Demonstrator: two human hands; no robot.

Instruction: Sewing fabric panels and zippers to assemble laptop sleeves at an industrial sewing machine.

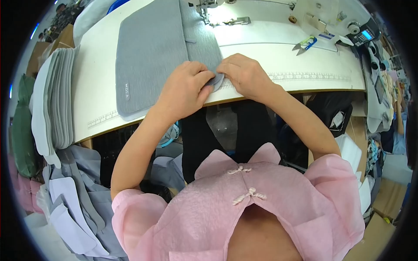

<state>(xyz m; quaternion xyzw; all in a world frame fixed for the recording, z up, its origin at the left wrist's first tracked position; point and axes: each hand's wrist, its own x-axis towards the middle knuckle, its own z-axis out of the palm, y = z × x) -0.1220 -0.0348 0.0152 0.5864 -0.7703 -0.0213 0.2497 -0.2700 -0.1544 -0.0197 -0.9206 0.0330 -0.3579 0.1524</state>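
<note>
Fingers (203,78) of the left hand (184,88) grip the upturned near-right corner of a grey fabric panel (150,54) in the head view; the right hand (246,75) pinches the same corner's edge. Otherwise the panel lies flat on the white table (278,60), scissors (307,44) well to its right.

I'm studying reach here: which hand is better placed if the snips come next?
Probably the right hand: though both hands are at the grey fabric, it is nearer the snips, which lie to its right on the table; the left hand is farther off.
</note>
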